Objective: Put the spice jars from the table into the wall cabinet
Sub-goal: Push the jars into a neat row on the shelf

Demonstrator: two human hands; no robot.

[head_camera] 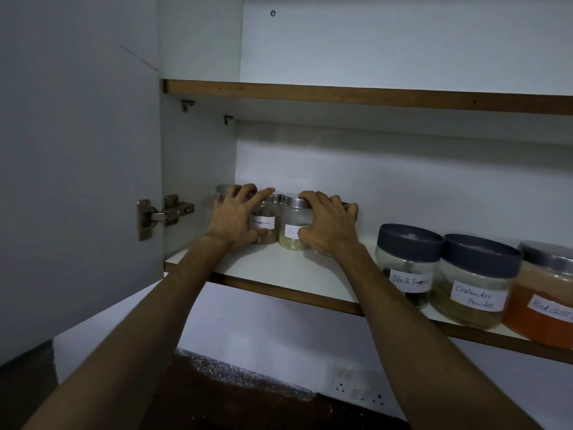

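Spice jars upright on lower cabinet shelf, clustered at far left, steel lids up, straight ahead of both hands. Left hand fingers spread, cupping left-side jars, thumb near cinnamon-label jar. Right hand curled around right side of fennel-label jar, fingers over lid. Both arms outstretched, equally near. Judgement: nudging group back and together. Three bigger jars stand well apart at right.
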